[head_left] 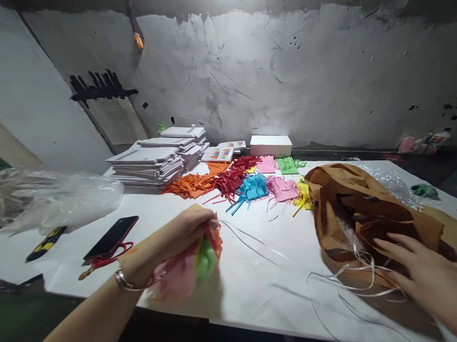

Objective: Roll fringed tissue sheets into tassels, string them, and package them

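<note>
Only the person's two bare hands and arms show along the lower edge of the frame, lit by hard white lamplight. The left hand [171, 242] is bare and leads into a long forearm [90, 314] that is uncovered all the way to the frame's edge, with a thin, silver-coloured metal bracelet [125, 283] sitting close round the wrist and catching small bright glints. The right hand [427, 278] is likewise bare, its fingers long and slim, and the short stretch of wrist seen at the right-hand edge is uncovered too.
</note>
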`<state>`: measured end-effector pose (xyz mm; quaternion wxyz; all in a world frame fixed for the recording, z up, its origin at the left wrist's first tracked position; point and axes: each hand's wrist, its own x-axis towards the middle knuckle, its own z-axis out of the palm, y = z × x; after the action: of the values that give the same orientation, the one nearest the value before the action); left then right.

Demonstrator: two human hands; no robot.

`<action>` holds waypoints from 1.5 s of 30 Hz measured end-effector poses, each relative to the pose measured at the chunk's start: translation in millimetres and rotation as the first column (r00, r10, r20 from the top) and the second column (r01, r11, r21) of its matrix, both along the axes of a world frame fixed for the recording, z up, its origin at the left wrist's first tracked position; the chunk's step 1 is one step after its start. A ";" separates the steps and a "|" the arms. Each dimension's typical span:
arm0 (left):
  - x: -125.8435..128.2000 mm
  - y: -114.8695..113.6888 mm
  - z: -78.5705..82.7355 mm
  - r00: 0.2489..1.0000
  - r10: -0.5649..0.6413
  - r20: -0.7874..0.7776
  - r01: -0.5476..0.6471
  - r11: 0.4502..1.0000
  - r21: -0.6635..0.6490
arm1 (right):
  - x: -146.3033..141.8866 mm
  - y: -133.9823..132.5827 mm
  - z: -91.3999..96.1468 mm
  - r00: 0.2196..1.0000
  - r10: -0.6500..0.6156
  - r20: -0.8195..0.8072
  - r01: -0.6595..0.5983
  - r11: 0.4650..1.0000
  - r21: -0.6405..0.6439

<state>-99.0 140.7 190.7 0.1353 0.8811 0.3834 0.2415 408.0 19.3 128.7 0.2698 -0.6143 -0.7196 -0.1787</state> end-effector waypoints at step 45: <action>67.5 -31.8 -92.6 0.779 -0.358 0.515 0.476 0.872 -0.114 | -234.9 53.1 -13.7 0.393 0.232 -0.890 -0.801 0.561 -0.208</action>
<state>-31.4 108.9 98.1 0.3804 0.8339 0.1579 0.3674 173.1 72.4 115.0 0.3810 -0.3959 -0.6998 0.4565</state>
